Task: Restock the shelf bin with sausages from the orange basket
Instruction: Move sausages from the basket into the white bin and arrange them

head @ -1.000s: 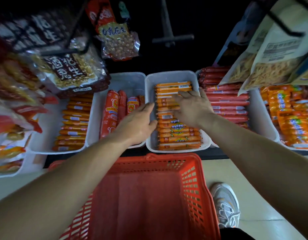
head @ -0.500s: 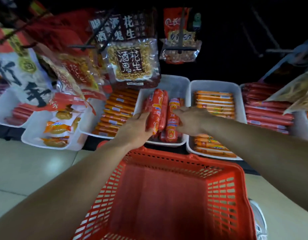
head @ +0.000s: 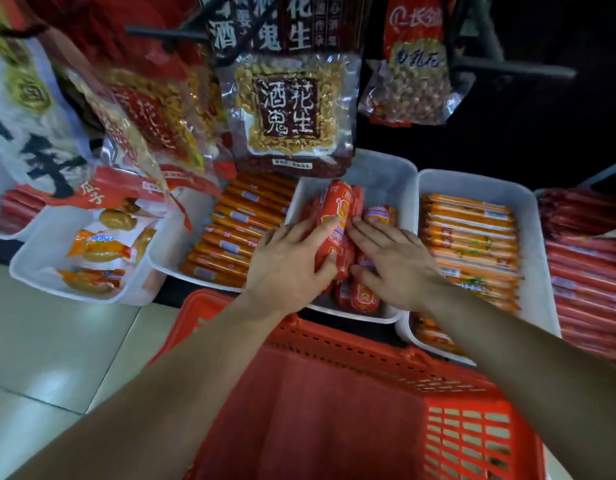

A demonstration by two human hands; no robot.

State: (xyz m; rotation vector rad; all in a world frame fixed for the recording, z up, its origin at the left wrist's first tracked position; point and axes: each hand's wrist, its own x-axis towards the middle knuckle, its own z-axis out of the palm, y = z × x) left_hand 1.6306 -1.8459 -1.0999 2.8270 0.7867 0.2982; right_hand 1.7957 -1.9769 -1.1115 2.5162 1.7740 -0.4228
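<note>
Both my hands rest in a white shelf bin (head: 386, 171) that holds several thick red sausages. My left hand (head: 289, 265) curls around one long red sausage (head: 336, 220), thumb on its right side. My right hand (head: 393, 261) lies flat with fingers spread on the other red sausages (head: 363, 296) beside it, pressing on them without holding any. The orange basket (head: 334, 410) stands directly below the bin, close to me, and its visible inside shows no sausages.
Bins of thin orange sausages (head: 237, 230) (head: 473, 237) flank the red-sausage bin. Red sticks (head: 590, 278) fill the far right bin. Peanut bags (head: 292, 109) hang from hooks just above the bins. A bin of yellow snack packs (head: 92, 251) sits left; tiled floor (head: 57, 341) lies lower left.
The view and both hands shifted left from the thin orange sausage bin to the red sausage bin. My left hand took hold of a long red sausage; my right hand settled on the pile.
</note>
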